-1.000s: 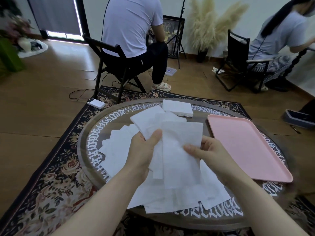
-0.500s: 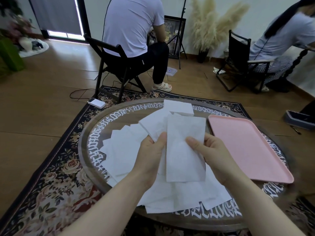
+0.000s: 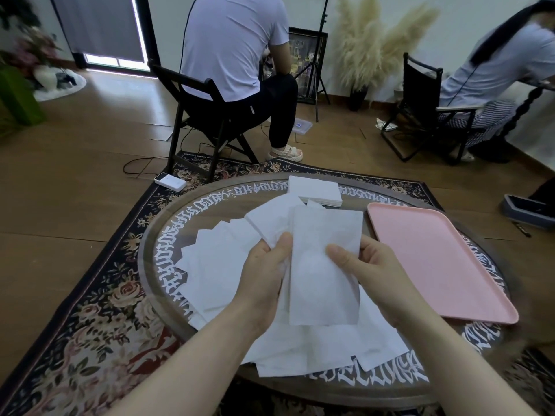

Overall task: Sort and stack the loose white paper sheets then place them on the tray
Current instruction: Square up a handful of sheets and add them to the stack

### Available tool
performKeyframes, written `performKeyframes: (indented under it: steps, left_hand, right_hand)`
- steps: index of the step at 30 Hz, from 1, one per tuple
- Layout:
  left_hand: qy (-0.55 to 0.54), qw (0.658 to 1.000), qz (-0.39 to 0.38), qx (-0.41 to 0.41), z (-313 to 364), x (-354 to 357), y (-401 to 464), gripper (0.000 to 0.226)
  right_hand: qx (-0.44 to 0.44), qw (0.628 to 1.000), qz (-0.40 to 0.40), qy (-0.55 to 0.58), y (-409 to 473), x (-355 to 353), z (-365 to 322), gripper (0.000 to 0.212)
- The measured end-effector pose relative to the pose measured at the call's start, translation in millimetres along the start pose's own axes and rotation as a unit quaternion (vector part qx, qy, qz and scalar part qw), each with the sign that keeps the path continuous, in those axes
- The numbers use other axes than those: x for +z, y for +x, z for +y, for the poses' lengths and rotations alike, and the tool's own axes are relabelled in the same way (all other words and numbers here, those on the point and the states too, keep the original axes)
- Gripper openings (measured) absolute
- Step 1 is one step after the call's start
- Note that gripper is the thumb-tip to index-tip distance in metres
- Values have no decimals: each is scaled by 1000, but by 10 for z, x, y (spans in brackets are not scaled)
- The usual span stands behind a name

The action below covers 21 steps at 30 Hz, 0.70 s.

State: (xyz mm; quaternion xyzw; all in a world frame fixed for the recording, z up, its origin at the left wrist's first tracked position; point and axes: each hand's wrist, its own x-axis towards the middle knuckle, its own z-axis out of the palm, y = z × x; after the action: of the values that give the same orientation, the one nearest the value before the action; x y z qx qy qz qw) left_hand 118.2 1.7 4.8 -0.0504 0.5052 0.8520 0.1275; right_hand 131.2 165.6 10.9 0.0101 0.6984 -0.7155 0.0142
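Observation:
A white paper sheet (image 3: 322, 265) is held upright above the round table (image 3: 156, 235), between both hands. My left hand (image 3: 264, 274) pinches its left edge together with other sheets fanned behind it. My right hand (image 3: 372, 271) grips its right edge, thumb on the front. Several loose white sheets (image 3: 219, 265) lie scattered on the table under and left of my hands. A neat stack of sheets (image 3: 313, 189) sits at the table's far edge. The pink tray (image 3: 435, 259) lies on the right with nothing on it.
A person sits on a black folding chair (image 3: 192, 115) beyond the table, another on a chair (image 3: 420, 109) at the far right. A white power bank (image 3: 169, 181) lies on the patterned rug (image 3: 99, 310). A tripod and pampas grass stand at the back.
The sheet between my hands has been straightened and raised slightly, its edges now lining up in front of the fanned sheets in my left hand.

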Motion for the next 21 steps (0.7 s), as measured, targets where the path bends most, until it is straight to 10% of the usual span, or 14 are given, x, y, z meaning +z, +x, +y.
performKeyframes:
  steps: [21]
  left_hand:
    - [-30, 999, -31, -12, -13, -27, 11, 38]
  right_hand:
    - [-3, 1000, -12, 0, 13, -6, 15, 28]
